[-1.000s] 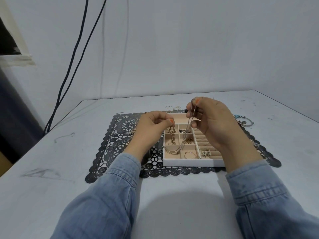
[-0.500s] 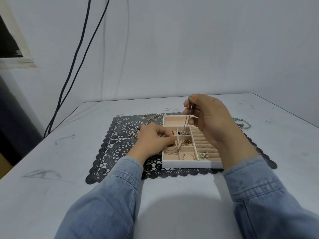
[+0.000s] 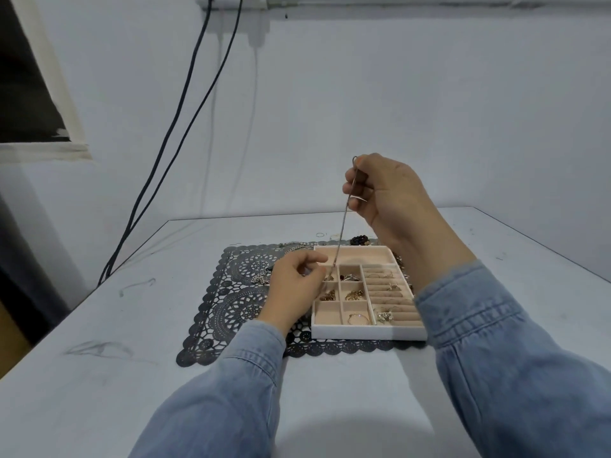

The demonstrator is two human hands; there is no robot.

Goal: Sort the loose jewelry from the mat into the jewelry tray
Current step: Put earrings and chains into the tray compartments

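Dangling thin silver chain [image 3: 344, 223], beige gridded tray [image 3: 367, 334]

Hands: two, left hand [image 3: 294, 287], right hand [image 3: 388, 193]
Chain [image 3: 344, 223]: one, hanging from the right fingers [image 3: 357, 176]
Jewelry tray [image 3: 367, 333]: one, below the fingers
Mat [image 3: 231, 294]: one
Wall cables [image 3: 184, 87]: two

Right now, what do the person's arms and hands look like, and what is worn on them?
Both arms are covered by long sleeves of light blue denim: the left sleeve and the right sleeve. Each sleeve ends at the wrist in a stitched cuff. The left hand and the right hand are bare: no gloves, and no watch or ring shows.
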